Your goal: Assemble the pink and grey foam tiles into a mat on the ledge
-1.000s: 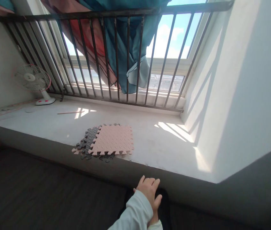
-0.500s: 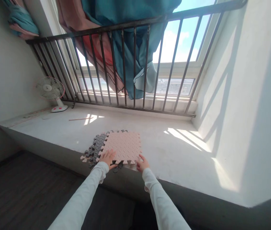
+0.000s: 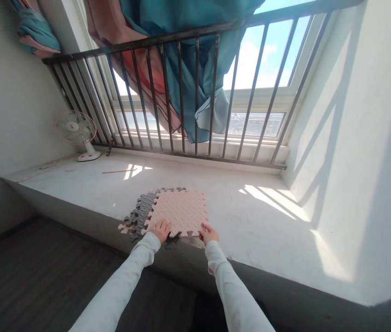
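Note:
A pink interlocking foam mat tile (image 3: 179,210) with a woven-pattern surface lies on top of grey foam mat tiles (image 3: 145,207), which stick out on its left and under its front edge. My left hand (image 3: 161,230) is at the tile's front left part, fingers over the top, thumb mostly hidden at the edge. At the front right corner, my right hand (image 3: 209,233) grips the tile's edge between thumb and fingers. A small pink tab of another tile (image 3: 123,228) peeks out at the lower left of the pile.
The pile lies at the front edge of a white window ledge (image 3: 268,226). Behind it runs a dark metal railing (image 3: 195,159) with teal and pink curtains (image 3: 181,92). A small fan (image 3: 78,131) and a thin stick (image 3: 117,171) are on the ledge's left. A white wall (image 3: 364,138) bounds the right.
My left hand has shifted slightly right along the pink tile's front edge, with its thumb now less visible. My right hand stays at the corner. The whole view has moved a little.

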`<action>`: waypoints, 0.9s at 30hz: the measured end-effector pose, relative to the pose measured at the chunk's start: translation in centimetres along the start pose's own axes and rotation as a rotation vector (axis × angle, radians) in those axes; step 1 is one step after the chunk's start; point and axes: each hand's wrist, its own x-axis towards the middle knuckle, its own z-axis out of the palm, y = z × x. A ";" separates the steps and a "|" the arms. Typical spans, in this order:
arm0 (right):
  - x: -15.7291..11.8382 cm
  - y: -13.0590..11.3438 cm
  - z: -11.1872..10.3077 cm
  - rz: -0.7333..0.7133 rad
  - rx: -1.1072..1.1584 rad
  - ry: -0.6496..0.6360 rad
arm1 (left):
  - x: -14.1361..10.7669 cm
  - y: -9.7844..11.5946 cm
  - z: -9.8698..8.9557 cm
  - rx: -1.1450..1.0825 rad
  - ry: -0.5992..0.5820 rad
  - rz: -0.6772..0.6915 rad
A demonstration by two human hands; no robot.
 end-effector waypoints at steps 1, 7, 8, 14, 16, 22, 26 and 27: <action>0.0 -0.1 -0.3 -0.008 -0.013 0.024 | 0.0 0.0 -0.1 -0.015 0.005 0.019; -0.4 -1.7 -4.0 -0.041 -0.062 0.148 | 0.4 2.3 0.8 0.068 0.255 0.174; -0.5 -2.1 -5.0 -0.045 -0.063 0.168 | 0.7 3.3 1.2 0.105 0.341 0.192; -1.8 -3.8 -13.7 -0.076 -0.054 0.325 | 3.5 11.1 2.4 0.107 0.511 0.335; -2.4 -4.2 -17.2 -0.085 -0.052 0.387 | 4.4 14.1 2.3 0.054 0.458 0.426; -4.0 -4.9 -26.9 -0.108 -0.066 0.569 | 5.1 23.0 0.9 -0.103 0.249 0.534; -4.8 -5.3 -31.8 -0.132 -0.119 0.691 | 4.6 27.5 -1.0 -0.138 0.067 0.465; -4.9 -5.3 -32.9 -0.152 -0.140 0.715 | 4.5 28.3 -1.5 -0.146 -0.008 0.470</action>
